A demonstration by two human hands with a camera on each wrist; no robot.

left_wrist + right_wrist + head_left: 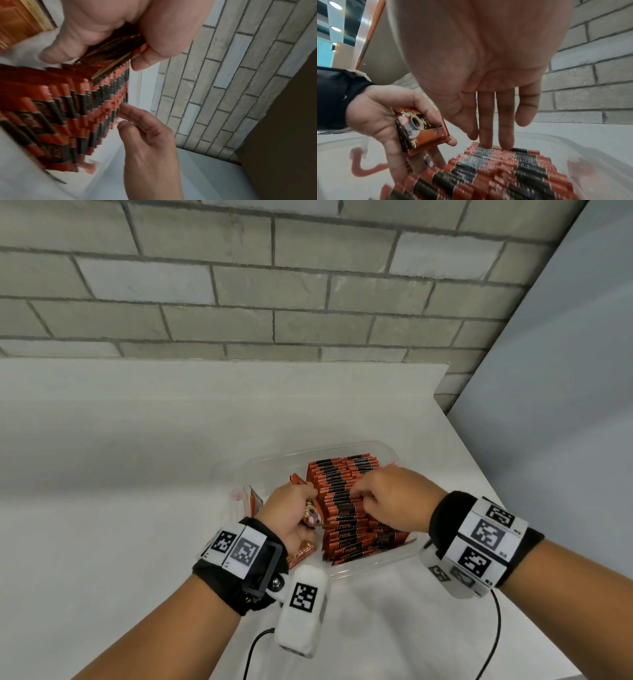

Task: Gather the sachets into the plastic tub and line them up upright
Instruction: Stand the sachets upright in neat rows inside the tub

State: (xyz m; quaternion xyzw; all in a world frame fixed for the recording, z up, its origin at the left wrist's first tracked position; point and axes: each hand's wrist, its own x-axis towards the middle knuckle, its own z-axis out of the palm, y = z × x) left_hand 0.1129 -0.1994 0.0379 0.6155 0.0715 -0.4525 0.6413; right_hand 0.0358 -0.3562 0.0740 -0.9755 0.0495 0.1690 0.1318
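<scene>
A clear plastic tub (383, 451) sits on the white counter, packed with several upright red-and-black sachets (342, 508) in rows. My left hand (291, 508) grips a small bundle of sachets (421, 134) at the left side of the rows. My right hand (390, 494) reaches over the rows from the right, its straight fingertips (486, 143) pressing on the sachet tops (505, 162). In the left wrist view the held sachets (113, 56) sit between thumb and fingers, beside the standing rows (82, 115).
A loose sachet (301, 554) lies under my left wrist at the tub's near left. The tub's left part (253, 474) holds few sachets. A grey brick wall (274, 285) backs the counter; a pale panel (565, 405) bounds the right. Cables trail at the counter's near edge.
</scene>
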